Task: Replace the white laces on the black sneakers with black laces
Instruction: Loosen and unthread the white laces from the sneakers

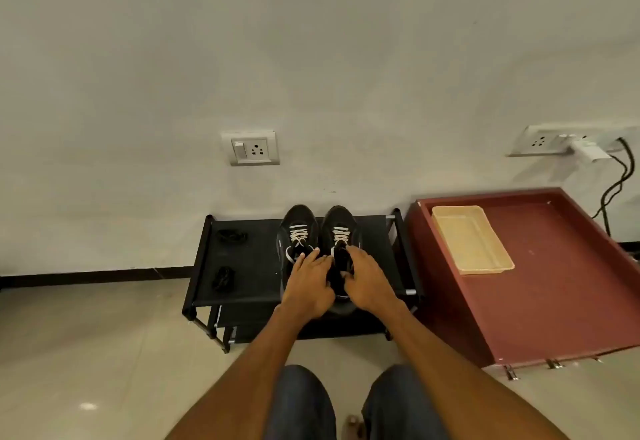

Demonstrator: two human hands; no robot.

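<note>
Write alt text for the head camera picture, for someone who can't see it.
Two hands, left hand and right hand, rest on a pair of black sneakers with white laces, standing on a black shoe rack. Two black lace bundles lie on the rack's left.

Both arms extended forward; left hand (308,279) flat, fingers straight; right hand (367,282) alongside, fingers bent downward, grip indeterminate.

I see a pale wall (311,41) with two sockets (250,147), beige floor tiles (86,353), a black rack (249,266), and beside it a maroon cabinet (554,283) carrying a tan tray (471,240).
</note>
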